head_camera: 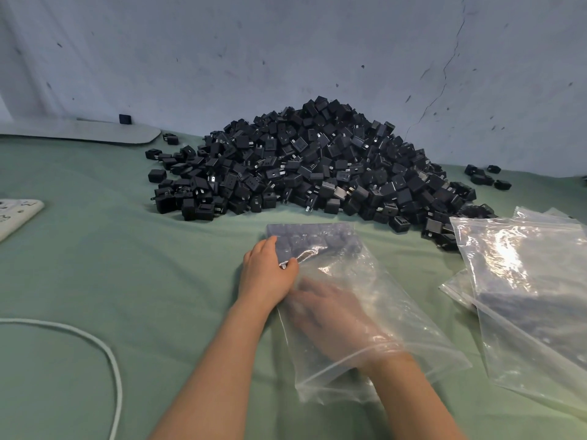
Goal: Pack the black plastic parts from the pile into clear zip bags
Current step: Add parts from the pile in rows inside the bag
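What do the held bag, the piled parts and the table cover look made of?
Zip bag: thin clear plastic film, glossy; it crinkles and the right hand shows through. Black parts: hard moulded plastic, matte; some show shiny metal prongs. Table cover: likely green cloth, matte, softly wrinkled.

A big pile [317,160] of small black plastic cubes with metal prongs is heaped at the back of the table [95,281]. Just before it lies a clear zip bag [381,312], black parts [317,241] packed at its far end. Spare bags [524,281] overlap at the right.
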The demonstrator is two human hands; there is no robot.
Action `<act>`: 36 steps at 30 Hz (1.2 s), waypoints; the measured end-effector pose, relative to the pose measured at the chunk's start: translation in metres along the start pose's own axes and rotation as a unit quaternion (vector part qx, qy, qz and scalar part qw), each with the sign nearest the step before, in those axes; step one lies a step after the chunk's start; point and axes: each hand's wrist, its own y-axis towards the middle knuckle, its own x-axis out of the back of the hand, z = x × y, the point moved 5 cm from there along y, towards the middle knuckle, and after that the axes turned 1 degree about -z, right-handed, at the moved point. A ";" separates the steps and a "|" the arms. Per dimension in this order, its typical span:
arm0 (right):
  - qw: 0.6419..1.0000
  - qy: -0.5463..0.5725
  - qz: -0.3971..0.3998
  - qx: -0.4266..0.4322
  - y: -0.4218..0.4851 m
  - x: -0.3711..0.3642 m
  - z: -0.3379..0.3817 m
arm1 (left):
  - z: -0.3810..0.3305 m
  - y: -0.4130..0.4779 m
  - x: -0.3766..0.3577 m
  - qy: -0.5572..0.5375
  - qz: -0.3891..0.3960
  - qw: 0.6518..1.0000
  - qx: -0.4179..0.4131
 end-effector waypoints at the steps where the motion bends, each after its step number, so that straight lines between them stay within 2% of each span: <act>1: 0.999 -0.023 0.036 -0.009 -0.011 0.001 0.003 | 0.000 0.000 0.000 -0.002 -0.001 1.000 0.003; 3: 0.997 -0.010 0.071 0.010 -0.040 0.011 0.012 | 0.000 0.000 0.000 -0.007 -0.002 1.000 0.008; 7: 0.984 0.143 0.065 0.079 -0.093 0.068 0.034 | -0.001 0.000 0.001 -0.007 -0.004 1.000 0.010; 9: 0.959 0.256 0.062 0.102 -0.100 0.096 0.041 | -0.001 -0.001 0.001 -0.006 -0.003 1.000 0.012; 11: 0.939 0.326 -0.009 0.107 -0.090 0.117 0.037 | -0.001 -0.001 0.000 -0.004 0.002 1.000 0.014; 13: 0.929 0.347 -0.115 0.062 -0.063 0.124 0.019 | -0.001 -0.002 0.001 -0.016 0.001 1.000 0.018; 15: 0.924 0.328 -0.193 -0.029 -0.027 0.115 -0.009 | -0.001 -0.001 0.002 -0.043 -0.007 0.999 0.024; 16: 0.928 0.300 -0.204 -0.083 -0.010 0.105 -0.024 | -0.001 -0.001 0.003 -0.058 -0.013 0.998 0.026; 18: 0.941 0.237 -0.175 -0.168 0.020 0.080 -0.050 | -0.002 -0.002 0.004 -0.075 -0.025 0.997 0.023; 20: 0.951 0.181 -0.132 -0.211 0.039 0.054 -0.068 | -0.004 -0.003 0.004 -0.074 -0.038 0.996 0.014; 23: 0.948 0.138 -0.129 -0.257 0.056 0.033 -0.076 | -0.010 -0.005 0.003 -0.038 -0.047 0.998 -0.005; 25: 0.943 0.118 -0.144 -0.277 0.068 0.032 -0.078 | -0.018 0.001 0.001 0.025 -0.050 0.998 -0.027; 31: 0.938 0.108 -0.168 -0.284 0.113 0.047 -0.088 | -0.046 0.033 -0.011 0.191 -0.006 0.977 -0.098; 36: 0.933 0.092 -0.119 -0.327 0.140 0.047 -0.111 | -0.038 0.042 -0.028 0.239 0.023 0.966 -0.096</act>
